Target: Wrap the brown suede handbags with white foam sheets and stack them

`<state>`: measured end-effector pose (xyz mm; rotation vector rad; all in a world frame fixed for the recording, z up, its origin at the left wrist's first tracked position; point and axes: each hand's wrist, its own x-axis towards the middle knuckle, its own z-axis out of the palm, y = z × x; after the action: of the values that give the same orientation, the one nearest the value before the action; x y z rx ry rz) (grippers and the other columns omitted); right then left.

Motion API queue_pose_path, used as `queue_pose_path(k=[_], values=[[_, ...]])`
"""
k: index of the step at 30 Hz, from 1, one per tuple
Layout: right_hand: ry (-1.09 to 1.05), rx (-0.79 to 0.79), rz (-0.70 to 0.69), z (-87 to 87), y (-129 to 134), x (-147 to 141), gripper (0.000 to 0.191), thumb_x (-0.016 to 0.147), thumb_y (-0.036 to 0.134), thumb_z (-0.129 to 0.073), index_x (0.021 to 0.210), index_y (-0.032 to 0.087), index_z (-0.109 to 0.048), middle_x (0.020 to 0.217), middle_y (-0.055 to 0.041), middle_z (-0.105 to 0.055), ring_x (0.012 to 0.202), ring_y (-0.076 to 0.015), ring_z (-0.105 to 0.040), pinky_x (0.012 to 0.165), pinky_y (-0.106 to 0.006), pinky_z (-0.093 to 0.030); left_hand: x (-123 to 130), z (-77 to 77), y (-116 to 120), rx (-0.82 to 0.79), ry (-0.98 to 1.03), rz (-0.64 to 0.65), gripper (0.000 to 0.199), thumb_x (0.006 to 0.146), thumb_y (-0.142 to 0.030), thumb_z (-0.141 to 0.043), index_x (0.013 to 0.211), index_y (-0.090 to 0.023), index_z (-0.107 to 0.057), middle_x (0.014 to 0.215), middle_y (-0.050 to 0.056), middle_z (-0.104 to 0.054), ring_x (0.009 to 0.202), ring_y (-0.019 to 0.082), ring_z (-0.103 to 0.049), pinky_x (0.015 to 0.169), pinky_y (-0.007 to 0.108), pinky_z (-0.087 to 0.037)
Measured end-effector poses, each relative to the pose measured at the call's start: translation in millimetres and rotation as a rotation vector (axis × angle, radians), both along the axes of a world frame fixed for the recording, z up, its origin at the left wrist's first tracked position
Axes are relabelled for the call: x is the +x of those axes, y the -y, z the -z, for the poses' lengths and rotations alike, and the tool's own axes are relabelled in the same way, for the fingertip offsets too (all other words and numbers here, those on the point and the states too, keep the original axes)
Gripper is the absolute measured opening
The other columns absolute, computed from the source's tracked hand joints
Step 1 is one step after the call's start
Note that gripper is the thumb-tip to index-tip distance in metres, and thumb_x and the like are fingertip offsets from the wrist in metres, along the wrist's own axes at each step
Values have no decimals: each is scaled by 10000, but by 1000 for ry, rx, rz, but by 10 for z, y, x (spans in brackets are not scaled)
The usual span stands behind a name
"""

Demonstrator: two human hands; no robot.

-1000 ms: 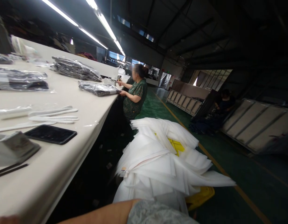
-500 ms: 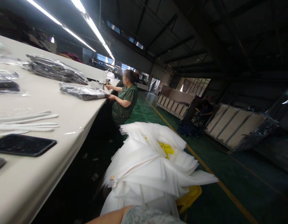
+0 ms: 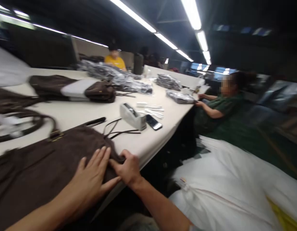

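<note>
A dark brown bag (image 3: 54, 163) lies on the near left part of the cream table. My left hand (image 3: 90, 179) rests flat on it, fingers spread over the fabric. Beside it, my right hand (image 3: 128, 166) pinches the bag's right edge near the table's front edge. Behind the bag are thin brown straps, a grey tape dispenser (image 3: 132, 117), a phone (image 3: 153, 122) and several white strips (image 3: 154, 112). Another brown bag with a white band (image 3: 76, 89) lies farther back on the left.
Plastic-wrapped bundles (image 3: 119, 77) lie along the back of the table (image 3: 110, 110). A person in green (image 3: 225, 102) is at the right side, another in yellow (image 3: 114, 61) behind. White sheets (image 3: 225, 179) are heaped at the lower right.
The view has swung left, bringing the brown bags, the tape dispenser and both my hands into sight. The white heap now sits farther right.
</note>
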<state>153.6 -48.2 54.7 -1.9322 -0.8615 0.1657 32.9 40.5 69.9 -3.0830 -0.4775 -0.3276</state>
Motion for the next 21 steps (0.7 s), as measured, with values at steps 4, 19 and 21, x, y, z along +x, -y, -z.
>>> queue_pose_path(k=[4,19,21], values=[[-46,92,-80,-6,13,48,444,743,579,-677,626,210,-458,564,64,-394,565,-113,-361,555,-237,-300,-310,-403,185,-254,-278,-205,847,923,-674,-274,1510,-68,-201,1568,182,-172,1467,350,-176,1146,611,-256],[-283,256,-215,-290,-443,311,477,688,607,-728,614,192,-505,534,61,-431,482,-99,-382,439,-235,-317,-2183,-231,506,276,101,-356,626,945,-117,-333,1538,-240,-177,1427,33,-530,1237,153,-572,1045,275,-486],[-202,207,-169,-283,-466,336,494,707,640,-694,595,199,-501,508,57,-437,474,-110,-393,458,-249,-330,-2109,-234,384,389,166,-342,633,941,-58,-324,1539,-204,-173,1436,67,-518,1276,164,-538,1099,296,-442]])
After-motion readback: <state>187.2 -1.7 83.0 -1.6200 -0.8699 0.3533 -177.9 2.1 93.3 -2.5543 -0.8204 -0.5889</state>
